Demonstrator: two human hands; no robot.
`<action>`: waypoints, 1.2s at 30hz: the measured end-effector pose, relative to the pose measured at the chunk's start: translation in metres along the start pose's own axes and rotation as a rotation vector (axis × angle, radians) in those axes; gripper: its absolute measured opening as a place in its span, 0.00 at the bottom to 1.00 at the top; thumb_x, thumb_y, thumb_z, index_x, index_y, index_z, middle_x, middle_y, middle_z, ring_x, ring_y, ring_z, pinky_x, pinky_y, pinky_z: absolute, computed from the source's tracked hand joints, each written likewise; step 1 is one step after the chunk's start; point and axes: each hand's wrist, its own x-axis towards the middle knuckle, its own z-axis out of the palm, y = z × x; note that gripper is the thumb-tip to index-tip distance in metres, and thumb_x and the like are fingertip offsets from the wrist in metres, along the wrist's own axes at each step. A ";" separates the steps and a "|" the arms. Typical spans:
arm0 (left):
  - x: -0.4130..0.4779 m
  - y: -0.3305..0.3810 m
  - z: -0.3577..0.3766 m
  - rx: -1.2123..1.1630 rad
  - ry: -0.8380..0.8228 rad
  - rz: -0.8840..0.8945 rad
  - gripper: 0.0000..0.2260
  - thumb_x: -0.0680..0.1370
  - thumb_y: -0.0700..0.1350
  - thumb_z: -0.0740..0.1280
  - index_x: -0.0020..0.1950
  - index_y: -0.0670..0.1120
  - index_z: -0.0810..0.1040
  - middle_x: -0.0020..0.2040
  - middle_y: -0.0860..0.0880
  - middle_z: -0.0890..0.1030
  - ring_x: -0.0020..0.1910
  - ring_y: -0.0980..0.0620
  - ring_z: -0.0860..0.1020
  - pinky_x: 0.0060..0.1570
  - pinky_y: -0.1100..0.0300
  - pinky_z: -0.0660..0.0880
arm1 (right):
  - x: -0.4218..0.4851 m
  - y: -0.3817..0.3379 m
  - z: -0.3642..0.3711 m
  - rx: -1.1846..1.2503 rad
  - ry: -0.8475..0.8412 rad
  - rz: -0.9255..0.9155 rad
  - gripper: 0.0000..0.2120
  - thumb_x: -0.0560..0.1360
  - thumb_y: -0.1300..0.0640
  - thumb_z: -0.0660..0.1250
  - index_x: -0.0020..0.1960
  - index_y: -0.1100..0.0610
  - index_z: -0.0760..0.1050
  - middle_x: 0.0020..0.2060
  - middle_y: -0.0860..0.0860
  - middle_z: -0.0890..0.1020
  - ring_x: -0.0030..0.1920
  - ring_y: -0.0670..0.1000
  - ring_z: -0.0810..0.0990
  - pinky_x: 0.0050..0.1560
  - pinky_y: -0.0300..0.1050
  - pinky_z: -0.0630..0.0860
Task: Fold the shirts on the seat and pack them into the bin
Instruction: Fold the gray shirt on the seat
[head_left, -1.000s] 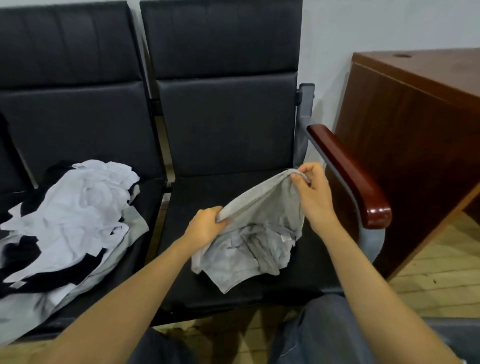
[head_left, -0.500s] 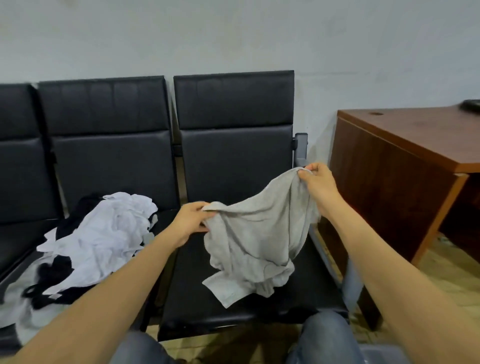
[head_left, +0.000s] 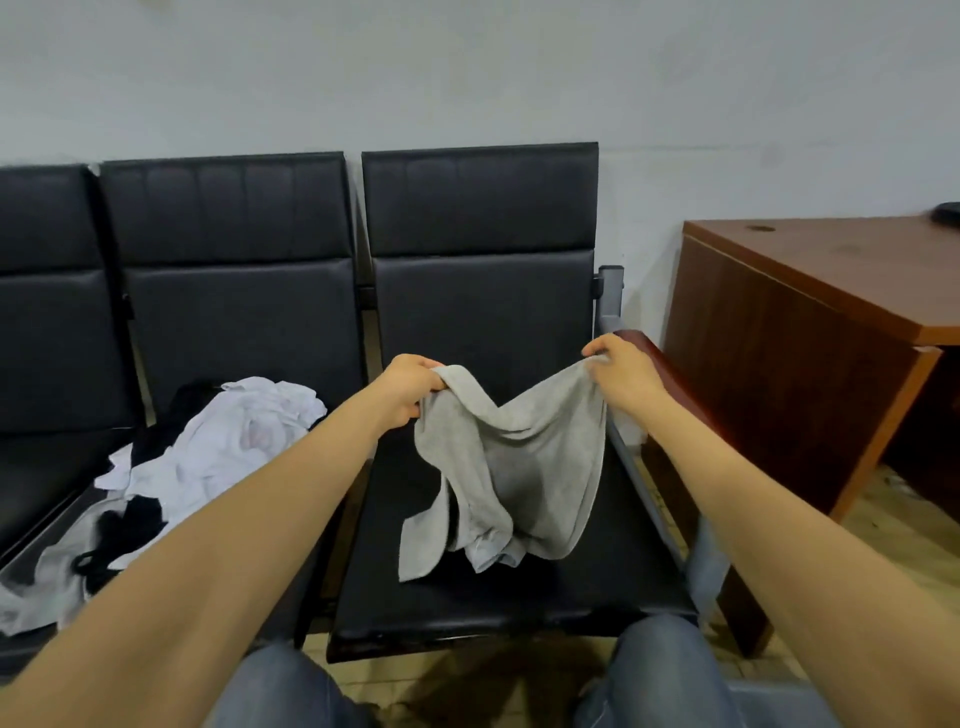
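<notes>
1. my left hand is curled tight round 1 top corner of the grey shirt, the cloth bunched inside my fingers.
2. my right hand pinches the other top corner between thumb and fingertips, just in front of the wooden armrest.
3. the grey shirt hangs between my 2 hands, its top edge sagging in a v.
4. it is held up over the black seat at the right end of the row. a loose sleeve and the crumpled lower folds dangle toward the cushion, and i cannot tell whether they touch it.
5. on the cushion 1 place to the left lies a rumpled pile of shirts, white, black and pale grey mixed together, well apart from the one i hold.
6. a reddish-brown desk stands to the right of the row, near the armrest and against the pale wall.
7. my knees in blue jeans show at the bottom edge, over a wooden floor.
</notes>
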 end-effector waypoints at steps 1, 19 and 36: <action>0.002 -0.005 -0.004 -0.016 0.020 -0.020 0.09 0.78 0.32 0.62 0.54 0.41 0.78 0.54 0.42 0.78 0.55 0.44 0.76 0.57 0.48 0.75 | 0.002 0.005 -0.002 -0.115 -0.014 0.002 0.11 0.78 0.63 0.57 0.55 0.55 0.76 0.55 0.53 0.78 0.52 0.53 0.76 0.45 0.43 0.71; 0.078 0.010 -0.085 -0.503 0.246 0.281 0.16 0.79 0.31 0.54 0.57 0.42 0.78 0.51 0.48 0.80 0.49 0.54 0.78 0.43 0.66 0.76 | 0.128 -0.068 0.085 0.618 -0.222 0.116 0.14 0.76 0.70 0.56 0.35 0.56 0.70 0.33 0.51 0.72 0.35 0.48 0.71 0.41 0.41 0.71; 0.071 -0.142 0.091 0.292 -0.357 -0.134 0.25 0.79 0.39 0.62 0.75 0.46 0.61 0.73 0.46 0.64 0.70 0.50 0.66 0.59 0.66 0.65 | 0.096 0.102 0.115 -0.778 -0.747 0.111 0.11 0.81 0.60 0.54 0.50 0.61 0.74 0.54 0.59 0.75 0.49 0.56 0.75 0.49 0.47 0.71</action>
